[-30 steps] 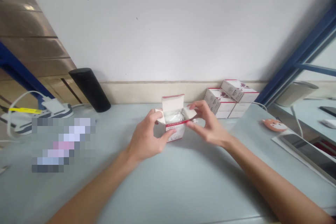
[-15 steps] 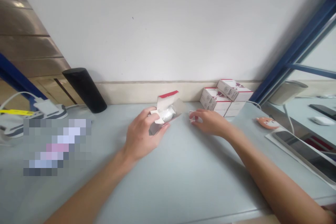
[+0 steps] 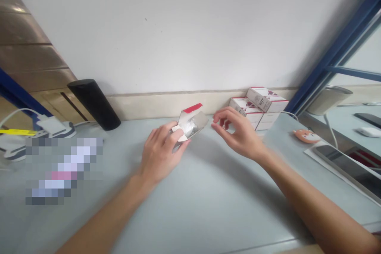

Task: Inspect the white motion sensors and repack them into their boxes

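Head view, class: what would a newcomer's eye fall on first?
The open box, tilted in the left hand near centre, draws the eye first. Just right of it, the right hand pinches a small white piece. Then come stacked red-edged boxes behind that hand.

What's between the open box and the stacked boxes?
The right hand, with a small white piece at its fingertips, as the head view shows.

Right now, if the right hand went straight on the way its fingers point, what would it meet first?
Probably the open box held in the left hand: the right hand's fingers point toward its near side flap. Depth is unclear, so it might pass above.
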The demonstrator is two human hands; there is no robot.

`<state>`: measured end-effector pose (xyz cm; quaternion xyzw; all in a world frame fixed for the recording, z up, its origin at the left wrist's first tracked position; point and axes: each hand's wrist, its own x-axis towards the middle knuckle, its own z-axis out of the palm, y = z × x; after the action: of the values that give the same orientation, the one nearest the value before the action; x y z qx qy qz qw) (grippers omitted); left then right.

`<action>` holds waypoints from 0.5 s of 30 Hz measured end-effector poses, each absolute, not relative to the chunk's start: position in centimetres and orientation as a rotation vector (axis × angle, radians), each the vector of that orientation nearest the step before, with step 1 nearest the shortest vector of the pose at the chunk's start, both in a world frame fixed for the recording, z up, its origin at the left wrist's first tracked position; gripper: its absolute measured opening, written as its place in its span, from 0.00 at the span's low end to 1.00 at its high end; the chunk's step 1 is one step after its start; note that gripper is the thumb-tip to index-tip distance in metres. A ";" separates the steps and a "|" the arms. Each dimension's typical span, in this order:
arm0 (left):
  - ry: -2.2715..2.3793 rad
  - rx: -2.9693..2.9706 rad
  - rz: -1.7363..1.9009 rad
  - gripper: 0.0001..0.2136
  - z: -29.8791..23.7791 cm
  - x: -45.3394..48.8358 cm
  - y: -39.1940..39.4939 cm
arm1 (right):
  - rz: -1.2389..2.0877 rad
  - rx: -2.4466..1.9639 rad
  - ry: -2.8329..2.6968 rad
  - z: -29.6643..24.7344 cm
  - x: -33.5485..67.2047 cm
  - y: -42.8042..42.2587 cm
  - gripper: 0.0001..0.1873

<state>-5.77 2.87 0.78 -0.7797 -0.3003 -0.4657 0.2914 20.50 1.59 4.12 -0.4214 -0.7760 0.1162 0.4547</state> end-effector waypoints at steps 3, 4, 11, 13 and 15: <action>-0.769 -2.118 -1.202 0.18 1.1 -5.5 2.5 | 0.333 -0.957 -1.856 4.5 19.5 0.6 0.04; -0.756 -2.128 -1.193 0.18 1.1 -5.5 2.4 | 0.335 -0.954 -1.867 4.4 19.3 0.5 0.04; -0.712 -2.157 -1.186 0.19 0.9 -5.3 1.9 | 0.028 -0.951 -2.040 3.2 18.5 0.7 0.04; -0.693 -2.162 -1.193 0.19 1.0 -5.1 1.6 | -0.010 -0.972 -2.012 3.1 18.4 0.6 0.03; -0.669 -2.177 -1.197 0.19 1.2 -4.9 1.4 | -0.004 -1.019 -1.972 3.1 18.5 0.6 0.02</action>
<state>-4.87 1.37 1.16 -0.8122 -0.2495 -0.4467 0.2804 18.48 0.60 3.05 -0.4112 -0.7957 -0.0015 0.4447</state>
